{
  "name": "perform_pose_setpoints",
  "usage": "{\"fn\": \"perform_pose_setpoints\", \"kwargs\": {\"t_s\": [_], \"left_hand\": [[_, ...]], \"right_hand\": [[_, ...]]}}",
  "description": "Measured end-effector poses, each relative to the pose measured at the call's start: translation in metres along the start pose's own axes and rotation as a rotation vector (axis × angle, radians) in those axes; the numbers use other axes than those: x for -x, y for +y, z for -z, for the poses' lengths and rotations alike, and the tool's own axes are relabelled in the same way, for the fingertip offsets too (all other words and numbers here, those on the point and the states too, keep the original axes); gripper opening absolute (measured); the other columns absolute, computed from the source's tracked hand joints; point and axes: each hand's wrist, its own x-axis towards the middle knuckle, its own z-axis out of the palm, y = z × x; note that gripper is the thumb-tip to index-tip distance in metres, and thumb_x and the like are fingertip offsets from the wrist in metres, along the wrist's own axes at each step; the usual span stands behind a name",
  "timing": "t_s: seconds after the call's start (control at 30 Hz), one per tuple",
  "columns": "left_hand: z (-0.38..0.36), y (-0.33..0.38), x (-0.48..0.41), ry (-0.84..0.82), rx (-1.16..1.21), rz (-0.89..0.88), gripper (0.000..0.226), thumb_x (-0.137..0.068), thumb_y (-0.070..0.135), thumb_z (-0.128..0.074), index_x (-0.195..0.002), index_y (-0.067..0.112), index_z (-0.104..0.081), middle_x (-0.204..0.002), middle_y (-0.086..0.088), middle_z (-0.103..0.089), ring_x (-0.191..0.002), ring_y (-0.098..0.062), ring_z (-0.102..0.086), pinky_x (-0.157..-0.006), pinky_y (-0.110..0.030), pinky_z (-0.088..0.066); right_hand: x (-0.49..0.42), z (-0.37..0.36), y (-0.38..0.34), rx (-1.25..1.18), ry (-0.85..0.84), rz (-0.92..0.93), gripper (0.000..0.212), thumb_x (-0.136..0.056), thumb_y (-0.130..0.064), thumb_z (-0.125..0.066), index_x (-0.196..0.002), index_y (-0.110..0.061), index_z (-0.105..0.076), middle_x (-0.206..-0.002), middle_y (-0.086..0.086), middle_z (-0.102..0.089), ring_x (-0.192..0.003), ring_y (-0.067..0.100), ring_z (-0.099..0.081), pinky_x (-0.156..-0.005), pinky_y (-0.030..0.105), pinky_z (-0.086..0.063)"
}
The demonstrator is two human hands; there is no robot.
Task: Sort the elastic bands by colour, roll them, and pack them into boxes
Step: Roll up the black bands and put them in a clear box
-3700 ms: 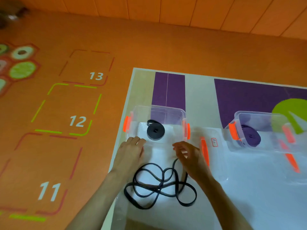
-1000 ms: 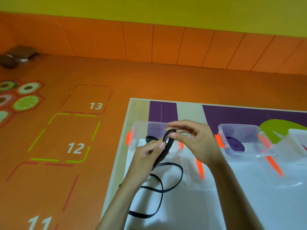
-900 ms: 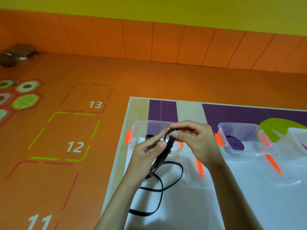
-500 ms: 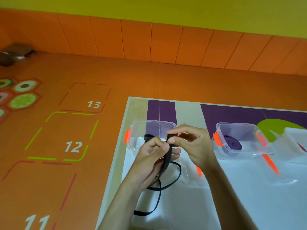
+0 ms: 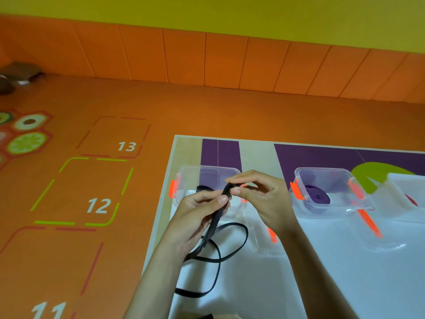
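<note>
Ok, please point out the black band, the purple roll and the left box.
black band (image 5: 213, 226), head view, on the strip hanging down.
purple roll (image 5: 318, 199), head view, top of the coil.
left box (image 5: 184, 180), head view, its far-left wall.

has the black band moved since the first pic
Yes: one end of the black band rose off the white sheet; left hand and right hand now pinch it in front of the left box.

Two bare forearms show at the frame's 6 o'clock side. The left hand and right hand are bare too, with short, plain nails.
</note>
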Motion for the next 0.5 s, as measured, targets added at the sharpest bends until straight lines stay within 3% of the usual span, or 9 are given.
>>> {"fn": "perform_pose_setpoints", "kwargs": {"t_s": [0.1, 0.17, 0.27, 0.4, 0.5], "left_hand": [[0.007, 0.001, 0.0, 0.153, -0.101, -0.159, 0.04, -0.06, 0.02, -0.1, -0.097, 0.014, -0.086, -0.105, -0.014, -0.082, -0.098, -0.024, -0.079, -0.084, -0.021, -0.059], [0.009, 0.0, 0.002, 0.208, -0.162, -0.255, 0.034, -0.064, 0.02, -0.1, -0.096, 0.016, -0.086, -0.103, -0.014, -0.082, -0.097, -0.024, -0.08, -0.081, -0.02, -0.06], [0.004, -0.002, 0.005, 0.286, -0.191, -0.347, 0.019, -0.073, 0.013, -0.096, -0.088, 0.019, -0.085, -0.096, -0.01, -0.083, -0.092, -0.019, -0.081, -0.078, -0.017, -0.059], [-0.004, -0.012, 0.005, 0.377, -0.119, -0.368, 0.023, -0.07, 0.029, -0.097, -0.085, 0.019, -0.084, -0.099, -0.011, -0.082, -0.096, -0.022, -0.08, -0.08, -0.021, -0.06], [-0.003, -0.018, 0.004, 0.388, -0.108, -0.314, 0.033, -0.072, 0.044, -0.089, -0.091, 0.017, -0.085, -0.102, -0.011, -0.082, -0.099, -0.027, -0.079, -0.082, -0.03, -0.062]], "right_hand": [[-0.001, 0.006, 0.005, 0.136, -0.076, -0.051, 0.019, -0.088, -0.005, -0.084, -0.1, -0.019, -0.083, -0.111, -0.006, -0.075, -0.111, 0.021, -0.073, -0.085, 0.027, -0.062], [0.0, 0.002, 0.007, 0.172, -0.1, -0.102, 0.02, -0.088, -0.006, -0.084, -0.097, -0.024, -0.082, -0.104, -0.008, -0.077, -0.103, 0.02, -0.075, -0.081, 0.025, -0.062], [-0.001, -0.003, 0.005, 0.253, -0.088, -0.176, 0.016, -0.083, -0.016, -0.09, -0.089, -0.028, -0.081, -0.091, -0.008, -0.079, -0.088, 0.018, -0.076, -0.075, 0.034, -0.063], [0.0, -0.018, -0.001, 0.096, -0.128, -0.308, 0.023, -0.075, -0.012, -0.095, -0.077, -0.015, -0.073, -0.076, 0.008, -0.077, -0.074, 0.022, -0.08, -0.069, 0.027, -0.063], [0.004, -0.035, 0.0, -0.007, -0.085, -0.33, 0.028, -0.076, -0.006, -0.094, -0.078, -0.006, -0.066, -0.079, 0.023, -0.071, -0.076, 0.031, -0.081, -0.073, 0.031, -0.066]]}}
